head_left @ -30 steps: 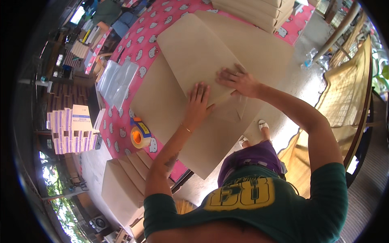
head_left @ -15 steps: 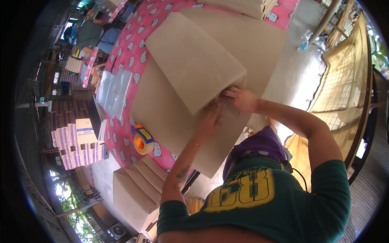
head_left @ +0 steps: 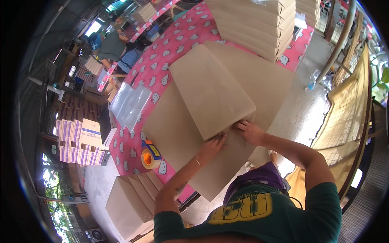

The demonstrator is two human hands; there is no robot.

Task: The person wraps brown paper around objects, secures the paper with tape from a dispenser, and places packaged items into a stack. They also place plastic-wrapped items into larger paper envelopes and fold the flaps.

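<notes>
A flat box-shaped package (head_left: 212,91) wrapped in brown paper lies slantwise over a large brown paper sheet (head_left: 259,69) on the table. At its near end, the paper's loose part (head_left: 233,141) is being folded against the package by both hands. My left hand (head_left: 212,148) rests its outstretched fingers along the near edge at the left corner. My right hand (head_left: 250,133), wearing a ring, has its fingers bent into the fold at the right, with paper between fingers and thumb; the fingertips are partly hidden.
Left on the pink table cover (head_left: 162,67) are clear plastic sleeves (head_left: 130,105) and a tape dispenser (head_left: 150,157). Wrapped packages stand stacked (head_left: 259,28) at the far side, with more packages (head_left: 131,198) lower left. Stacked cartons (head_left: 81,141) stand farther left. People work in the background.
The view has tilted, so the table and package sit lower in the picture. My left hand, blurred before, has come to rest against the package's near edge. The right hand stays at the fold.
</notes>
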